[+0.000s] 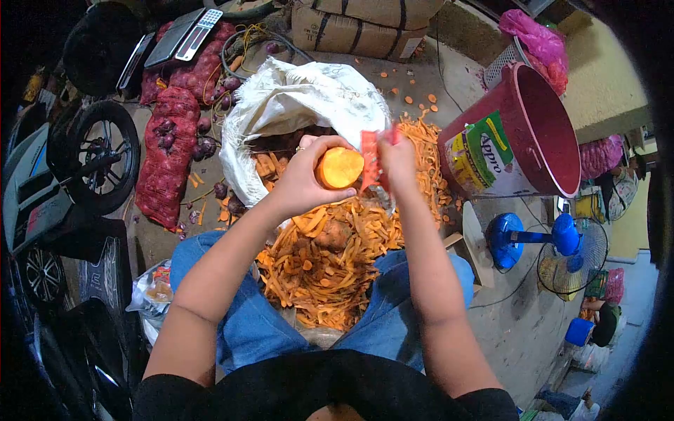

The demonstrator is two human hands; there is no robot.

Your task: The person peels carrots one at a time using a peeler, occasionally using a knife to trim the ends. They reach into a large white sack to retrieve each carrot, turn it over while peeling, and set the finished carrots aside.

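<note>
My left hand (309, 175) is closed round a thick orange root vegetable (340, 168), its round cut face turned toward my right hand. In my right hand (399, 163) is a red peeler (370, 160), smeared by motion, its broad flat part close beside the cut face. Below both hands, a heap of orange peelings (316, 281) lies between my knees, with a brownish lump (333, 235) on it. Just beyond my left hand, a white woven sack (309, 95) gapes, with orange pieces (267, 165) inside its mouth.
At right stands a tilted dark red bucket (516, 133), with a blue fan (533, 237) nearer me. Red mesh sacks of onions (168, 158), a scale (179, 38) and a motorbike wheel (104, 158) are at left. Taped cartons (361, 28) lie at the back. Orange slices (432, 98) dot the floor.
</note>
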